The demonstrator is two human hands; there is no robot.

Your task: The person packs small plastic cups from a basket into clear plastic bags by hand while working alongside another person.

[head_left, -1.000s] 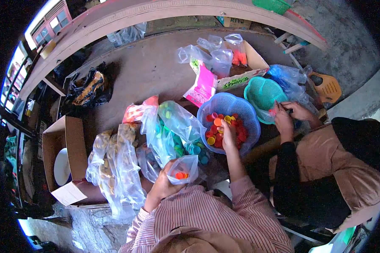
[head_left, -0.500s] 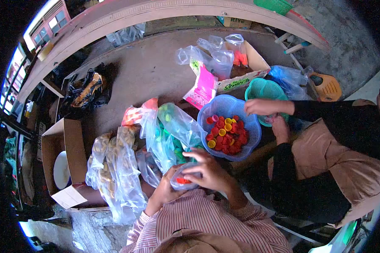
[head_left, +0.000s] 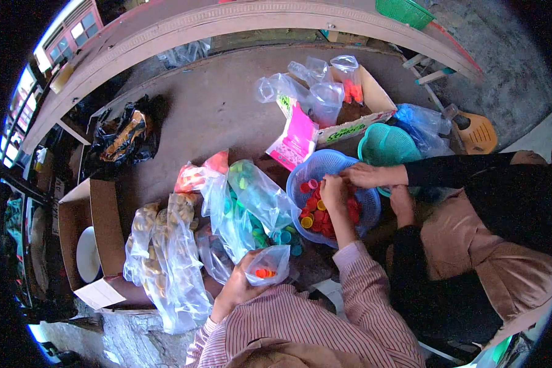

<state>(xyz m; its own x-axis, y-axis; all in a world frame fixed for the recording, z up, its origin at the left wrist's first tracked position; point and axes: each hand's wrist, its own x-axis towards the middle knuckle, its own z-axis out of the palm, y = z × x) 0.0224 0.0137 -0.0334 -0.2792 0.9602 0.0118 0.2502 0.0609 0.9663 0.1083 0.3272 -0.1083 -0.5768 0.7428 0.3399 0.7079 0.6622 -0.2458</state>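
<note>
My left hand (head_left: 234,287) is closed on the side of a small clear plastic bag (head_left: 278,257), its mouth spread, with a few orange-red caps (head_left: 265,273) at the bottom. Over the blue plastic basket (head_left: 372,211) is my right hand (head_left: 335,195), its fingers curled down among red and yellow bottle caps (head_left: 321,224). The fingertips are hidden, so what they hold cannot be made out. A co-worker's hand (head_left: 369,176) reaches over the same basket, right beside mine.
Large clear bags of green caps (head_left: 251,184) and tan caps (head_left: 165,239) lie to the left. Behind stand a cardboard box (head_left: 377,92) of bags and a teal basket (head_left: 389,144). An open carton (head_left: 107,227) sits far left. The co-worker sits close on my right.
My right hand has left the small bag and moved up and right into the blue basket. The co-worker's hand has shifted left over that basket. My left hand still holds the bag.
</note>
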